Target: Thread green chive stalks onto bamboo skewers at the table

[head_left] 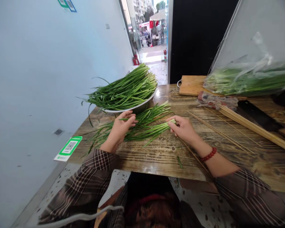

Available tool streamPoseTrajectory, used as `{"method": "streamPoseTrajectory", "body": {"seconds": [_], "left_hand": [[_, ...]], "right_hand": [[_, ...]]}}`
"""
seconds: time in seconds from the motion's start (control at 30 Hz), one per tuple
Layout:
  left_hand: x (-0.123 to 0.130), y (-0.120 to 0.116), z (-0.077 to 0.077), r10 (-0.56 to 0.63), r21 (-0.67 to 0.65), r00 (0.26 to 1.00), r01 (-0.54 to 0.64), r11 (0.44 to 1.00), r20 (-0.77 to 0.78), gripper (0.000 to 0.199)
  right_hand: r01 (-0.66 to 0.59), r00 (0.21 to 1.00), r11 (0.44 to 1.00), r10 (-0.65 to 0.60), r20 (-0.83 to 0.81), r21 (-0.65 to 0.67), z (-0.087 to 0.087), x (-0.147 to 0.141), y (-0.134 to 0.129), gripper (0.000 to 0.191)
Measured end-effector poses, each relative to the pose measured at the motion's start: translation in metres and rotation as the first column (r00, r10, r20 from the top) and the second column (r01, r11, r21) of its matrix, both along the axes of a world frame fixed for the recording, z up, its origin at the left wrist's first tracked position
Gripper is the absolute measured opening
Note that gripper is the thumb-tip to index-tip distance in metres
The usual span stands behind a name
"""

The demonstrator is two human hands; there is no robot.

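Observation:
My right hand [182,127] pinches the pale stem ends of a small bunch of garlic chives [154,129], just above the wooden table [142,158]. The green leaves of that bunch trail left towards my other hand. My left hand [122,128] is curled beside the leafy part, with a single green blade between thumb and fingers. More loose chives [156,111] lie on the table behind both hands. A metal bowl [142,106] heaped with chives [125,90] stands just beyond them. Under my right wrist a thin bamboo skewer [194,155] lies on the wood.
Several thin skewers [218,131] and a thick skewer bundle [254,126] lie to the right. Near them are a dark-bladed knife [258,115], a cutting board [191,85] and a clear plastic bag of greens [251,79]. A QR-code card [68,148] sticks out at the left edge.

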State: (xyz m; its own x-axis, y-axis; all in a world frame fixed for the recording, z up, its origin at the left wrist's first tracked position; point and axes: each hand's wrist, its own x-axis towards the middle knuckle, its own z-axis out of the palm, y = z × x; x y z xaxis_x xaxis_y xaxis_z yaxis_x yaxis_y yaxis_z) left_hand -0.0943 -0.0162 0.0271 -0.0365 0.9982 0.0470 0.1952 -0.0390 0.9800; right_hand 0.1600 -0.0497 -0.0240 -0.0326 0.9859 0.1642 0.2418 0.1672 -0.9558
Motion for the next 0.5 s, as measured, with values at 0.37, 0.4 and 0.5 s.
{"method": "streamPoseTrajectory", "body": {"seconds": [0.37,0.4,0.5], "left_hand": [[-0.036,-0.022,0.030,0.092,0.244,0.904,0.014,0.970,-0.417,0.040],[-0.031,-0.021,0.030,0.066,0.256,0.869,0.072,0.964,-0.491,0.036],[-0.006,-0.014,0.025,-0.011,0.263,0.703,0.280,0.923,-0.711,0.025]], "right_hand": [[-0.010,0.999,0.999,0.008,0.041,0.046,-0.005,0.001,0.004,0.027],[-0.006,0.999,0.999,0.004,0.040,0.043,-0.006,0.001,0.004,0.027],[0.016,0.999,0.999,-0.018,0.047,0.037,-0.010,0.001,0.007,0.026]]}}
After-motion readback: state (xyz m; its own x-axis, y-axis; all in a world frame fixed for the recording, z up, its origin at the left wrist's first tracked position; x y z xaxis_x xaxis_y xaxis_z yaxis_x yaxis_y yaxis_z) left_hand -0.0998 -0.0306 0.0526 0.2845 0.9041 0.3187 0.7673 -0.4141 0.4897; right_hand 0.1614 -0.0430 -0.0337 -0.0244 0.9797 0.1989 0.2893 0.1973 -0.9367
